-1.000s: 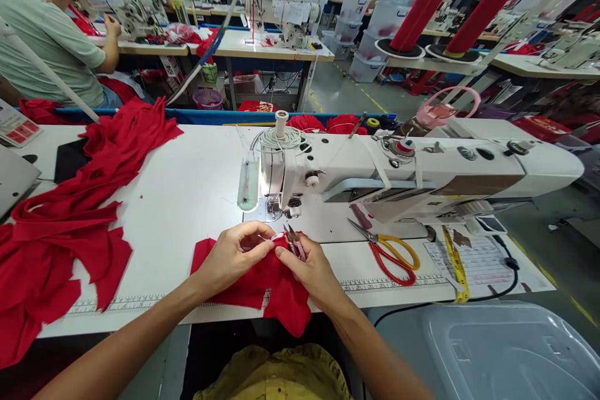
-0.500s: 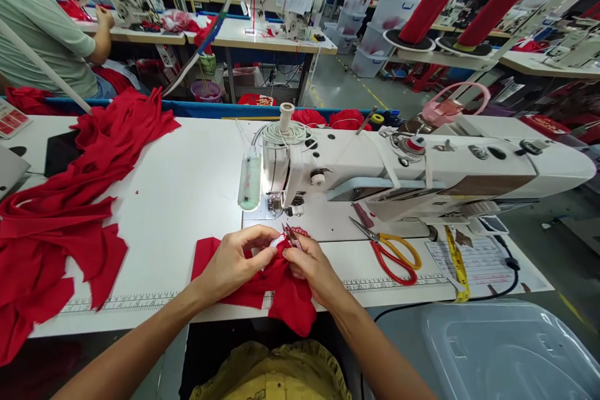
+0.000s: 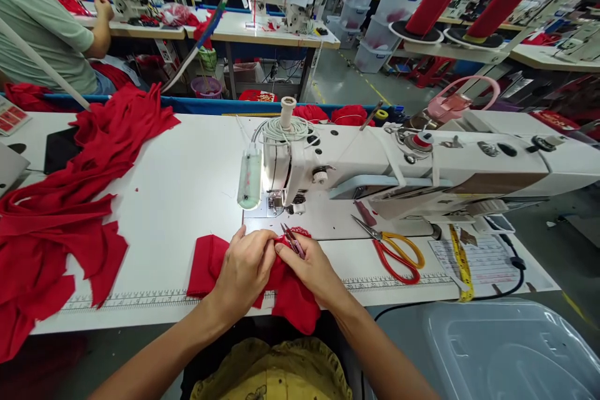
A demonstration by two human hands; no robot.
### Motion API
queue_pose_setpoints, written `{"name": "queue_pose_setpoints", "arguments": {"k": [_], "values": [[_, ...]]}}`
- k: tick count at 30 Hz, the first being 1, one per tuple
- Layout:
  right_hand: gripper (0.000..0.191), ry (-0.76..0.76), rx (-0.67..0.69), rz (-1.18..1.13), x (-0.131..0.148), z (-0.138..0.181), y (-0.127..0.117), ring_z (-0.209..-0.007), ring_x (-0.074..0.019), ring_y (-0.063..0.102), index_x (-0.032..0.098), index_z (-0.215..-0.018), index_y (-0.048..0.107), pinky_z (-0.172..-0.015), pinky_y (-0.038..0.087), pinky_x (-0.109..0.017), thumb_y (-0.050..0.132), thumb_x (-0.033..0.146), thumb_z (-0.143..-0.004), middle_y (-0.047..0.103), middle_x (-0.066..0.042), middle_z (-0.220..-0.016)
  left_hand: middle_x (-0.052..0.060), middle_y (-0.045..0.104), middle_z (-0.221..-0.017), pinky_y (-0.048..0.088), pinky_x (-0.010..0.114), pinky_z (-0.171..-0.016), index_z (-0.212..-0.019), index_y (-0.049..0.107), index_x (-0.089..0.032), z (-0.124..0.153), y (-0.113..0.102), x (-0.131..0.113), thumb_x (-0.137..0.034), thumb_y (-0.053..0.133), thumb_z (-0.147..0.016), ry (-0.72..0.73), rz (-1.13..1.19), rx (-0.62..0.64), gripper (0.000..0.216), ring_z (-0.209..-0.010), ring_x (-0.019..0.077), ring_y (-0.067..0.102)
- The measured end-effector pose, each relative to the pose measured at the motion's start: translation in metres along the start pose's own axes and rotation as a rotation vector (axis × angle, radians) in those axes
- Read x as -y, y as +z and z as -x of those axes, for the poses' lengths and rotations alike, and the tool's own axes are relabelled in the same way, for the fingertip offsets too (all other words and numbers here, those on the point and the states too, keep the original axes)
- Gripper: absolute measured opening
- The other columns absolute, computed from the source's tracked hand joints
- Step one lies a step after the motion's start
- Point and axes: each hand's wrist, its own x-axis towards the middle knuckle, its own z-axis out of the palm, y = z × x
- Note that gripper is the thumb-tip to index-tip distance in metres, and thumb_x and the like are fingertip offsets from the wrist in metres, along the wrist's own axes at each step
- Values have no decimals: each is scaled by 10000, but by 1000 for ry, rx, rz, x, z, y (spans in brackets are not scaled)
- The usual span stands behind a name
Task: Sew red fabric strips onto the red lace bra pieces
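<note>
A small red fabric piece lies at the front edge of the white table, part of it hanging over the edge. My left hand rests on it with fingers curled, pinching the cloth. My right hand grips the same cloth and holds small thread snips, their points aimed up toward the sewing machine. Both hands meet just in front of the needle area.
A heap of red fabric pieces covers the table's left side. Scissors with yellow and red handles and a yellow tape measure lie right of my hands. A clear plastic bin stands at lower right. Another person sews at the back left.
My left hand has turned palm down and closed over the cloth, covering the small white bit it pinched before. The right hand with the snips stayed about where it was.
</note>
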Motion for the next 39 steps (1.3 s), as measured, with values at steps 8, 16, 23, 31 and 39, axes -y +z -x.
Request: {"name": "queue_pose_setpoints", "arguments": {"k": [8,16,23,31,39], "values": [[224,-124,-101,346,4,1,-6,-638,-131,419,223,-670,441,-584,336,-252,507,331,-855,467,30,-681,11,611,-769,419,333,-748,-769,533,-210,-7,-15,-6,-310,374,-935,-343,226,217,251,-763,194,544],[119,-104,-93,273,2,-1,-9,-755,-146,529,215,-884,616,-670,405,-254,605,283,-787,611,-3,-883,-11,546,-708,388,259,-625,-779,538,-192,-10,-22,-2,-436,418,-906,-526,553,388,301,-664,147,493],[206,145,105,-32,0,-5,-15,-590,-97,365,198,-744,539,-556,295,-233,637,371,-802,432,61,-649,-21,551,-652,323,240,-545,-729,546,-188,-14,-24,-2,-393,433,-879,-550,516,443,278,-592,128,460],[291,231,122,-206,2,-4,-14,-570,-80,309,191,-723,512,-529,261,-219,703,409,-754,385,73,-629,-10,604,-739,340,249,-581,-825,596,-193,-8,-23,-12,-273,441,-815,-540,354,344,174,-637,140,490],[308,225,132,-202,2,-2,-17,-580,-81,299,185,-739,534,-537,241,-226,722,428,-743,390,71,-639,-34,521,-645,293,233,-529,-775,554,-183,-9,-25,-5,-342,464,-834,-577,555,420,192,-572,111,416]]}}
